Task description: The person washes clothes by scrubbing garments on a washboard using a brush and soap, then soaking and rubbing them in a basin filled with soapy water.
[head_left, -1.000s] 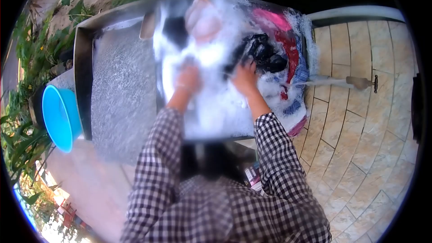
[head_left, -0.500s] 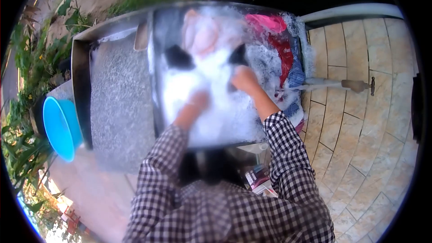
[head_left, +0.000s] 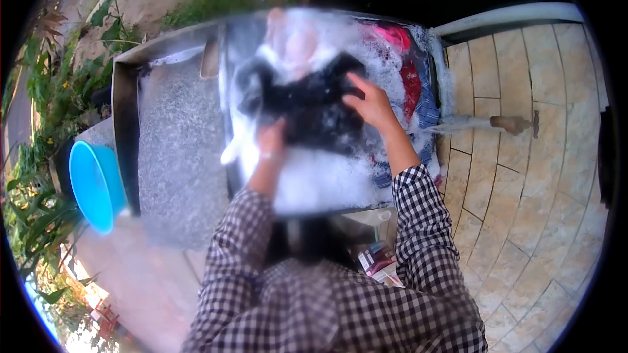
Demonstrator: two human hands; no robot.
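A dark, soaked garment point(head_left: 314, 108) lies spread over the white suds point(head_left: 320, 180) in the wash basin. My right hand point(head_left: 371, 102) is at its right edge, thumb and fingers apart with nothing held between them. On the garment's left lower edge is my left hand point(head_left: 271, 138), smeared by motion, so its fingers cannot be made out. Beyond the dark cloth, a pale pink, blurred item point(head_left: 292, 42) sits in foam. Pink cloth point(head_left: 394, 37), red cloth point(head_left: 411, 85) and blue patterned cloth point(head_left: 427, 108) are bunched along the basin's right side.
Left of the basin is a rough grey slab point(head_left: 180, 150) with a raised rim. A blue tub point(head_left: 97, 183) stands farther left, near plants. Water runs from a tap point(head_left: 513, 123) on the tiled surface point(head_left: 504, 202) at right. A small packet point(head_left: 376, 259) lies below the basin.
The dark garment, mostly under foam before, now shows spread out on top. My right hand has moved slightly right and up, its fingers opened from a closed grip. My left hand has shifted slightly left.
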